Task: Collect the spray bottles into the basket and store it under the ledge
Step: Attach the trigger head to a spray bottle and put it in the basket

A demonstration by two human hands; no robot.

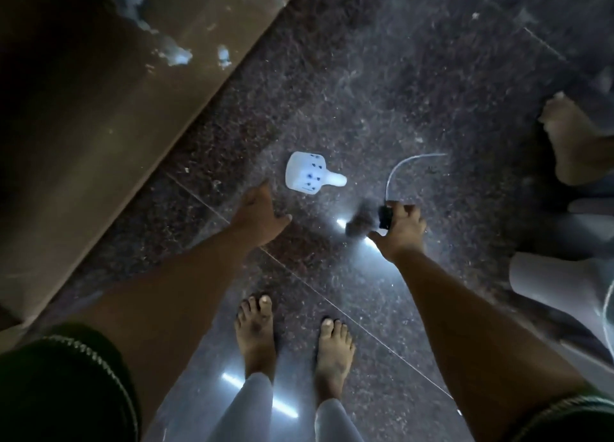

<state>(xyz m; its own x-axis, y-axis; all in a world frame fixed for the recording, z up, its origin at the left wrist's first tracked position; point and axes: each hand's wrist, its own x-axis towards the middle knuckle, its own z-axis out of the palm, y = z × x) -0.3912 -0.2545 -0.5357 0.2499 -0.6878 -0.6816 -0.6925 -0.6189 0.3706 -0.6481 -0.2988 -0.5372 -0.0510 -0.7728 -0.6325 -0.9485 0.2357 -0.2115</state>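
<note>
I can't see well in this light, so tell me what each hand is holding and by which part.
The right hand grips a spray head by its dark body, tube trailing. The left hand holds nothing, reaching toward the white bottle.

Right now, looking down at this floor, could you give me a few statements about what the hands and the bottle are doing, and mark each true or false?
1. The white bottle lies on its side on the dark stone floor. True.
2. The left hand is gripping the white bottle. False: it reaches toward the bottle with its fingers open, and a gap shows between them.
3. The right hand holds a dark spray head with a thin clear tube curving out of it. True.
4. The white bottle has its spray head fitted on. False: its neck is bare.
5. A basket stands beside the bottle. False: no basket is in view.
6. The person stands barefoot. True.
</note>
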